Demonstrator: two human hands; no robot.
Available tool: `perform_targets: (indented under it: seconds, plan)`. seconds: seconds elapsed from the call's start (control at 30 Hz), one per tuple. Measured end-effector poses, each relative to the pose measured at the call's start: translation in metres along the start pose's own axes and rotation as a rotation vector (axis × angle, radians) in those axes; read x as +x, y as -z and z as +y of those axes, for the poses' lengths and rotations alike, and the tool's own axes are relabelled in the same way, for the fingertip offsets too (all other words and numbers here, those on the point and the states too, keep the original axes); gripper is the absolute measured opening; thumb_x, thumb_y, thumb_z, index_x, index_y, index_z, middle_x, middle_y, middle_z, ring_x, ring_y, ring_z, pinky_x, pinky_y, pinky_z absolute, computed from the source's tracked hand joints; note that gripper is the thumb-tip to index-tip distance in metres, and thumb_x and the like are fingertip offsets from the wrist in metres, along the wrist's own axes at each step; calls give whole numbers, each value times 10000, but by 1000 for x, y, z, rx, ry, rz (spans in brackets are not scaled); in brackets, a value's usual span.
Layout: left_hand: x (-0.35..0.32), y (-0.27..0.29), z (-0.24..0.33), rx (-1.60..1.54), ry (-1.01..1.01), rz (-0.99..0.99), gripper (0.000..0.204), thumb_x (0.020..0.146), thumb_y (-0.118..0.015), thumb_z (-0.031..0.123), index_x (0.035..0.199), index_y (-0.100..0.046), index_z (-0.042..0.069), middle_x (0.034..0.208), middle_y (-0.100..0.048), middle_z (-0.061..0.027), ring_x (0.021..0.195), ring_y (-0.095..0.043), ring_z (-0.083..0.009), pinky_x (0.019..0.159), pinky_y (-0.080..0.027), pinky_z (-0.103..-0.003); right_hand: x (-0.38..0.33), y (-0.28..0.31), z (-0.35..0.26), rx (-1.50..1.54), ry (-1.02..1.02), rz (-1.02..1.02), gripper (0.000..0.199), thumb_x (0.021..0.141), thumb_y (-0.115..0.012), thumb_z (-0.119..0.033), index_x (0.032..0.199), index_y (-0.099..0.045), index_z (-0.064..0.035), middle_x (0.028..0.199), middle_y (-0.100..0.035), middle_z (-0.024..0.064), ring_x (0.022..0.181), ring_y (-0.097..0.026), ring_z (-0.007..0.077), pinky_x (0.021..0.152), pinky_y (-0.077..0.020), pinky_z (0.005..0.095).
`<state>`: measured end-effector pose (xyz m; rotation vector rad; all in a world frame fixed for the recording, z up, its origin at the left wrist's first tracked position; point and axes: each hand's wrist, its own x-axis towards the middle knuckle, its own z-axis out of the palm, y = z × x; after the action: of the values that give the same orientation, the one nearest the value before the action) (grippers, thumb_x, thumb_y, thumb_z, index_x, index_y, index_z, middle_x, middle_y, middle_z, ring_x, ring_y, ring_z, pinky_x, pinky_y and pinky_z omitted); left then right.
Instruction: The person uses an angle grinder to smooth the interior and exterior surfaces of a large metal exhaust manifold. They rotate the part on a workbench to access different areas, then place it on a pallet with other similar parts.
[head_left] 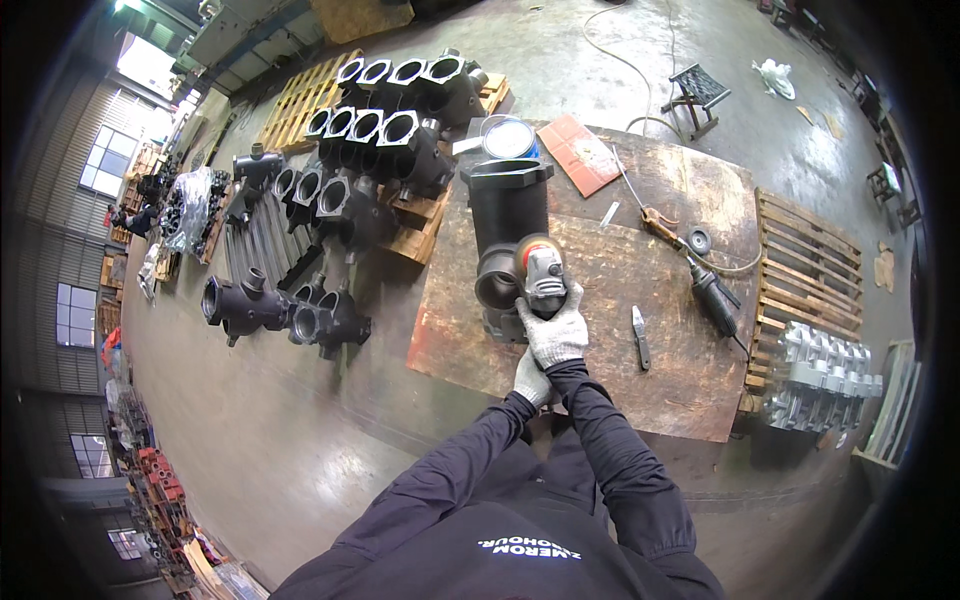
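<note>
Gloved right hand clamps grinder on black casting; left hand grips its tail

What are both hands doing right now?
Left hand: closed on the angle grinder, low on its body.
Right hand: closed around the angle grinder.

Around my workbench

A second grinder lies to my right on the rusty steel plate, near a red sheet. Black castings crowd wooden pallets to my left; silvery parts sit far right.
</note>
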<state>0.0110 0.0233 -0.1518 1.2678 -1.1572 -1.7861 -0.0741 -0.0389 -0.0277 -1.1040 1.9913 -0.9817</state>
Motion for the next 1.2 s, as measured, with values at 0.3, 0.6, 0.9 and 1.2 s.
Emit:
perform_targets:
  seconds: [0.3,0.6,0.9,1.2]
  plan:
    - [28,-1,1,-130,16,-61,439,1070,-341,166,1496,-354,60,1473,-496,-124,1348,-483,-252,1137,-383,-394,26,-9,5,-31,-28,-54,857,788,-777,-498,1459,-356,-171,1092,-704,215,960,-700,419,837,-556,471]
    - [16,-18,15,-350,19,36,446,1070,-345,223,1490,-351,71,1478,-481,-136,1357,-476,-257,1138,-380,-386,24,1,-3,-40,40,-70,860,770,-803,-509,1382,-378,-78,1004,-702,255,920,-700,440,818,-552,481]
    - [2,-29,16,-247,0,19,514,1064,-350,312,1522,-306,83,1522,-438,-133,1425,-393,-258,1176,-324,-380,13,10,0,28,74,-82,835,765,-811,-489,1408,-399,-149,1063,-707,211,945,-710,409,812,-566,458]
    - [40,-22,-29,12,-153,80,493,1061,-336,276,1504,-331,61,1494,-478,-136,1385,-448,-284,1167,-340,-397,36,5,0,-59,84,-137,830,778,-796,-480,1429,-393,-160,1070,-708,212,948,-706,408,821,-560,457]
